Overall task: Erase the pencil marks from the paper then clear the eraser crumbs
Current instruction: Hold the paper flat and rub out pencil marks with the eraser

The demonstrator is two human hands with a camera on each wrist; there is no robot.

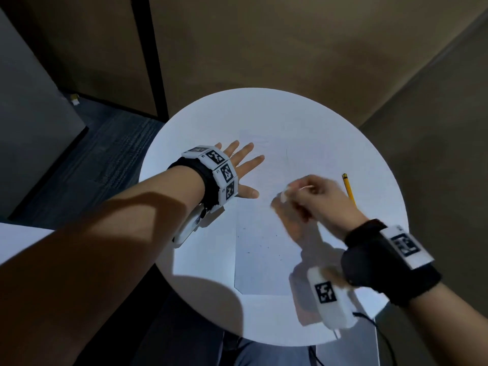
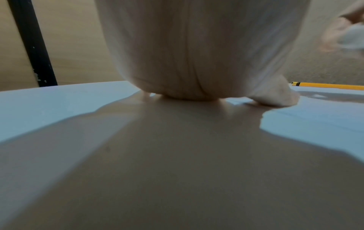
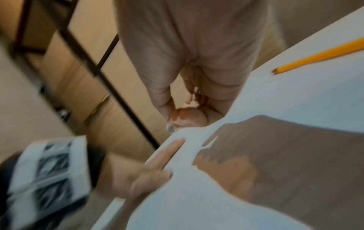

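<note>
Left hand [image 1: 241,167] flat, fingers spread, pressing paper [image 1: 261,244] on round white table [image 1: 184,159]; right hand [image 1: 320,202] blurred, fingers curled pinching small white eraser [image 1: 285,194] just above sheet; yellow pencil [image 1: 349,190] beside right hand, dark crumbs [image 1: 264,249] scattered lower on paper

The round table top [image 1: 303,112] is plain white, and so is the rectangular paper sheet [image 1: 260,260], flecked with small dark specks. The slim wooden pencil [image 1: 348,190] is yellow. Both wrist bands are black with white, black-patterned marker tiles.
</note>
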